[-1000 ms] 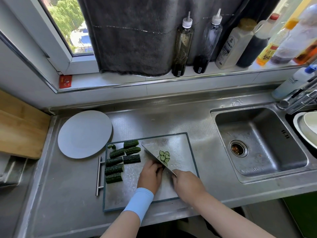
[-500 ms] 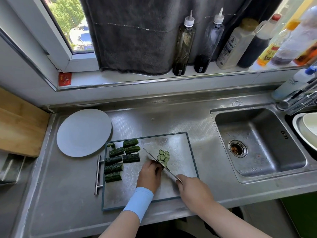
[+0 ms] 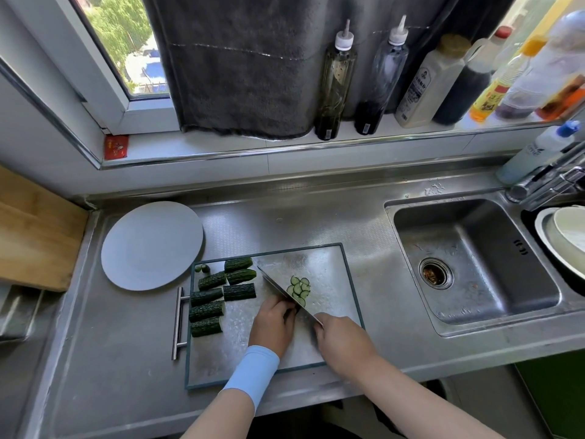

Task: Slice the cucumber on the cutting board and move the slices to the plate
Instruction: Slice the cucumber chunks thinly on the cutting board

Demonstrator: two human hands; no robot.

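Seven knobbly dark-green cucumber chunks [image 3: 207, 310] crowd shiny rectangular cutting board [image 3: 329, 277] left edge; right hand [image 3: 343, 342] grips steel knife [image 3: 278, 287]; left hand [image 3: 273, 326] curled beside blade, grasp hidden; board's right side roomy.

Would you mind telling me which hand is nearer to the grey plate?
Left. The left hand sits below-right of the plate; the right hand, gripping the knife, lies farther right.

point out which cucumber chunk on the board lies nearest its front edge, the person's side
The bottommost chunk of the left column, beside the handle of the cutting board; every other chunk lies farther back, toward the plate.
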